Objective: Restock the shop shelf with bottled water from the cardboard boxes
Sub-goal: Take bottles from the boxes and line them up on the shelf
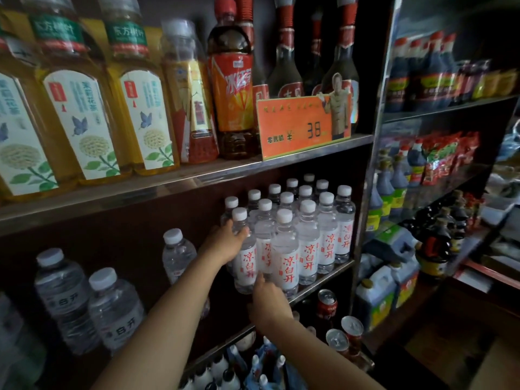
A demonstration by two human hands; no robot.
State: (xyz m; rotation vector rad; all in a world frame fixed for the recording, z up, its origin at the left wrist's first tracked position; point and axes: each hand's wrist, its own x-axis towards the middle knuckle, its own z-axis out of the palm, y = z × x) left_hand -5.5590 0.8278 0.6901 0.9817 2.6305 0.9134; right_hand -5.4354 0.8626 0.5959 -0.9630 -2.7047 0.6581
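Middle shelf (323, 280) on its right side already holds a tight block of small water bottles (308, 235) with white caps and red-lettered labels, several rows deep, right up to the upright post

Left hand (225, 243) grips the front-left bottle (244, 249) of that block around its upper body, fingers (242, 233) curled round it, bottle upright and standing on the shelf or very near it, touching its neighbour

Right hand (267, 299) is low at the shelf edge, fingertips up against the base of the next bottle (264, 243) in the front row; looks like a steadying touch, but whether it pinches or just presses, cannot tell

Left part of the same shelf: three larger clear water bottles (67, 294), set apart from each other, with a dark gap between them and the small-bottle block

Judgement: restock well along on the right side, front row being squared up now; room left in the middle gap for more

No cardboard box in view, so how much stock remains cannot be told

Upper shelf carries tea bottles (84, 108) and an orange price card (301, 128); red drink cans (327, 302) sit below
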